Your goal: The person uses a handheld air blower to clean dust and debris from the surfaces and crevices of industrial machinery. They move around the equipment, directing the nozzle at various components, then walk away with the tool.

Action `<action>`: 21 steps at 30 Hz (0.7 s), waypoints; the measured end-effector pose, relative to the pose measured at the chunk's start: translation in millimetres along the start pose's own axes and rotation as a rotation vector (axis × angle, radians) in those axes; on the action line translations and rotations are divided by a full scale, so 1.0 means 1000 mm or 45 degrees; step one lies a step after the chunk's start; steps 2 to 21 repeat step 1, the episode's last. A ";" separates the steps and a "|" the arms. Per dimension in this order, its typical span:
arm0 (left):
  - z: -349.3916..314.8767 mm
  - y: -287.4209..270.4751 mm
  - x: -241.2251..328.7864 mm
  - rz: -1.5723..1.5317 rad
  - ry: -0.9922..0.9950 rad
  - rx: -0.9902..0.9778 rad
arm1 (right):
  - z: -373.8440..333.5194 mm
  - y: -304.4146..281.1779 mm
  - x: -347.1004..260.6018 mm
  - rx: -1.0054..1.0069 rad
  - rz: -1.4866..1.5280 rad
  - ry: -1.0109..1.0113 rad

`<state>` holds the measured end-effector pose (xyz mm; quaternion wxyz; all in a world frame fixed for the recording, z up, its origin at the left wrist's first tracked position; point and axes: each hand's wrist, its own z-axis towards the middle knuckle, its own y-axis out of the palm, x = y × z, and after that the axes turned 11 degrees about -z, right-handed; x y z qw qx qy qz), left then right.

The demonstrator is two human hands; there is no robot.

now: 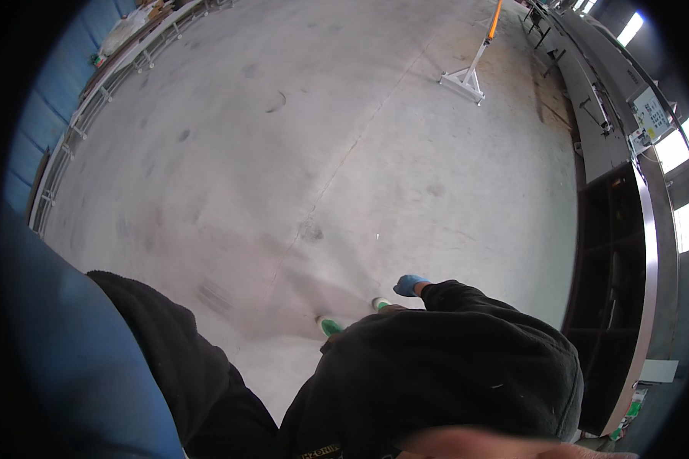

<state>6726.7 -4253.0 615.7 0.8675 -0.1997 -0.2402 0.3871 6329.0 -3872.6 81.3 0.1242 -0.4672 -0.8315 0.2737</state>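
In a blue glove, my right hand point(411, 285) hangs over the grey floor point(283, 153), beside my right leg. Its fingers look curled in, and no object shows in or around them. A black sleeve point(467, 297) covers that arm. My left arm point(172, 344), also in black, runs down along my side, and its hand is out of sight. The green and white tips of my two shoes point(329, 327) show below my black top point(436, 367). Neither hand is seen touching anything.
A white metal stand point(467, 79) with an orange upright is ahead. Along the right runs a long machine with a control panel point(651, 115) and a dark open-fronted cabinet point(608, 260). A low rail frame point(92, 107) lines the left. A smooth blue surface point(76, 344) lies close at lower left.
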 end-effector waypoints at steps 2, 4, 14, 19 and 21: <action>-0.021 -0.023 -0.009 -0.007 0.012 -0.001 | 0.005 0.006 -0.011 0.009 0.016 -0.054; -0.021 -0.023 -0.009 -0.007 0.012 -0.001 | 0.005 0.006 -0.011 0.009 0.016 -0.054; -0.021 -0.023 -0.009 -0.007 0.012 -0.001 | 0.005 0.006 -0.011 0.009 0.016 -0.054; -0.021 -0.023 -0.009 -0.007 0.012 -0.001 | 0.005 0.006 -0.011 0.009 0.016 -0.054; -0.021 -0.023 -0.009 -0.007 0.012 -0.001 | 0.005 0.006 -0.011 0.009 0.016 -0.054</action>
